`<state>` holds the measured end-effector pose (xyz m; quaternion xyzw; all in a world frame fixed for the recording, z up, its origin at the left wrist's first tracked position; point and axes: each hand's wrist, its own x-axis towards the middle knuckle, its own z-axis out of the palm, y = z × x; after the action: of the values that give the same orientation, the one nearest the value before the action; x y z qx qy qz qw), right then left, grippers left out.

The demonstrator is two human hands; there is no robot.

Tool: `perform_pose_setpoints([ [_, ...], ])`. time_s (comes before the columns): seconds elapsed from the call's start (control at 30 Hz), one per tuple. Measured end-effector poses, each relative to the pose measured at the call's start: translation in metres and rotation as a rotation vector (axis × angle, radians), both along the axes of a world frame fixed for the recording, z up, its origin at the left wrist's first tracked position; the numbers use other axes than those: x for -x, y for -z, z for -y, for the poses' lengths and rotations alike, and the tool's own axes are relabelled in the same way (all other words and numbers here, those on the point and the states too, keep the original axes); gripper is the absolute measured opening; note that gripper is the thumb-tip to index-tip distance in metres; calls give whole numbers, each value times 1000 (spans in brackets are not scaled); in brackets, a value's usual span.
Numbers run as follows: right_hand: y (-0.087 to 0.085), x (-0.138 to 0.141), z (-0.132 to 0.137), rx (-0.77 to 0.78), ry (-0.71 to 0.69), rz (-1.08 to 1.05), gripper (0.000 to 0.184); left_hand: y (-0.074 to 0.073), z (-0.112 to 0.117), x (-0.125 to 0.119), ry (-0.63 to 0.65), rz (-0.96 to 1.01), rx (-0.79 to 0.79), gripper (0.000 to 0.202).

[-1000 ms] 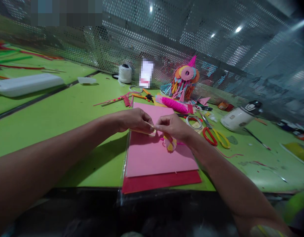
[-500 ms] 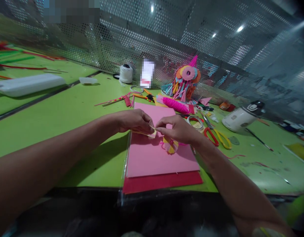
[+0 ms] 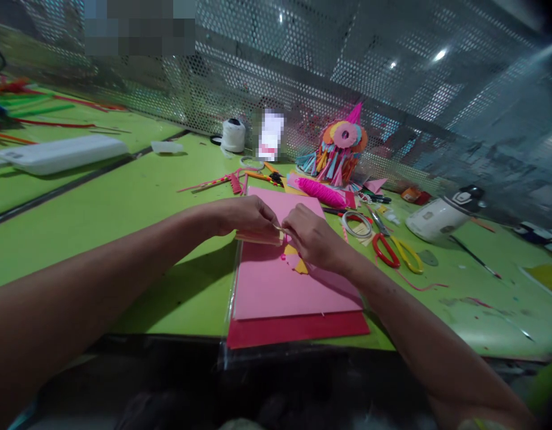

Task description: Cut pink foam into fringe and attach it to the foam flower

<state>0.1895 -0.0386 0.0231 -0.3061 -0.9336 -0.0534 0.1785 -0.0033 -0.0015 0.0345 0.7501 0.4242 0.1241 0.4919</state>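
Observation:
My left hand [image 3: 253, 216] is closed on a pale yellow paper strip [image 3: 260, 237], which looks folded and sticks out below the fingers. At the strip's right end, my right hand [image 3: 309, 233] pinches with thumb and forefinger, its fingertips meeting those of the left. A small pink-and-yellow scalloped paper rosette [image 3: 296, 261] lies just under the right hand, partly covered by it. Beneath both hands are sheets of pink paper [image 3: 276, 292], with red paper [image 3: 298, 331] showing at the near edge, on a clear plastic sleeve.
Behind the paper sit a magenta yarn bundle [image 3: 320, 191] and a colourful tasselled paper ornament [image 3: 346, 143]. Scissors [image 3: 385, 249] and a tape roll [image 3: 357, 224] lie right, near a white bottle [image 3: 441, 216]. A white thread spool [image 3: 233, 136] and a phone [image 3: 271, 134] stand at the back.
My right hand has turned and closed in on the strip's end beside my left fingers. The rosette beneath has shifted slightly left and is more covered. My left hand keeps its hold.

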Motion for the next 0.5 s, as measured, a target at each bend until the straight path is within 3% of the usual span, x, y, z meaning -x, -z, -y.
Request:
perform_pose_setpoints([
  [0.17, 3, 3, 2, 110, 32, -91, 10, -9, 0, 5, 64, -159, -148, 27],
  [0.3, 6, 2, 0, 154, 55, -177, 9, -26, -1, 10, 123, -209, -242, 30],
  [0.4, 9, 2, -2, 154, 42, -182, 9, -38, 1, 8, 50, -184, -436, 31],
  [0.5, 13, 2, -3, 116, 51, -144, 11, -37, 7, -4, 64, -261, -637, 28],
])
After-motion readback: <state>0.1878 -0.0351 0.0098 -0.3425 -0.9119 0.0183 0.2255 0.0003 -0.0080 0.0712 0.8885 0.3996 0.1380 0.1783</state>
